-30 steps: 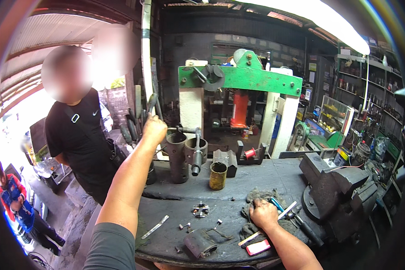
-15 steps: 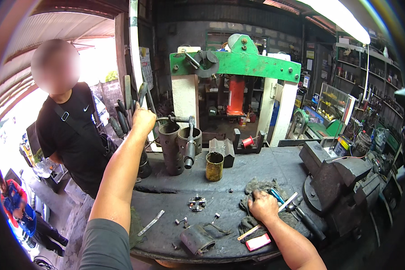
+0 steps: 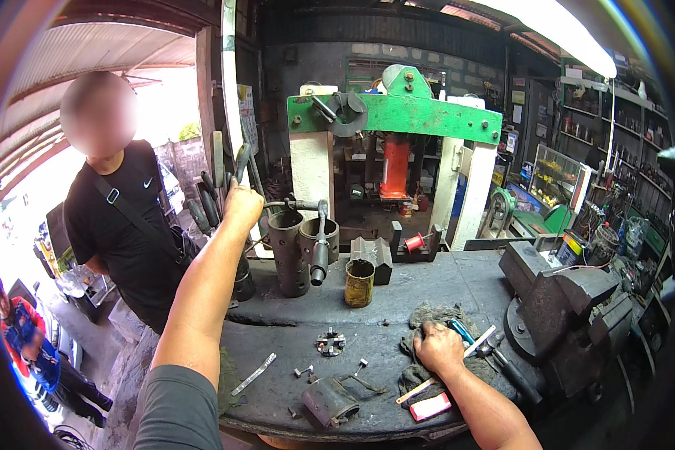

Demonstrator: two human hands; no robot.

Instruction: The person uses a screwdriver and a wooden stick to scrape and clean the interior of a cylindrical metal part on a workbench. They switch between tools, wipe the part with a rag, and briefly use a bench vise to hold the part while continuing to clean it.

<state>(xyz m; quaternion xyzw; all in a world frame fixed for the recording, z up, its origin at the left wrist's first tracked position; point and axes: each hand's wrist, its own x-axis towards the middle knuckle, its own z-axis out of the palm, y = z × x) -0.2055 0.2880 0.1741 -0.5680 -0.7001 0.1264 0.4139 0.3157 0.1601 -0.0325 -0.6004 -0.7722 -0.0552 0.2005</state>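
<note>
My left hand (image 3: pixel 242 204) is raised at the back left of the dark workbench (image 3: pixel 427 289), closed around the upright handle of a tool (image 3: pixel 241 161) that stands among several tools in a holder. My right hand (image 3: pixel 439 349) rests flat on a grey rag (image 3: pixel 435 315) near the bench's front, fingers spread, holding nothing. Just right of it lie blue-handled pliers (image 3: pixel 461 331) and other hand tools. A small round metal part (image 3: pixel 330 342) and loose bolts (image 3: pixel 304 370) lie between my arms.
A person in a black shirt (image 3: pixel 124 217) stands left of the bench. Steel cylinders (image 3: pixel 289 251), a rusty tin can (image 3: pixel 358 283), a large vise (image 3: pixel 570 307) at right, a green hydraulic press (image 3: pixel 397 116) behind, and a dark metal piece (image 3: pixel 330 401) at the front edge.
My view has shifted slightly; my left hand stays up on the tool handle at the rack. My right hand remains on the rag.
</note>
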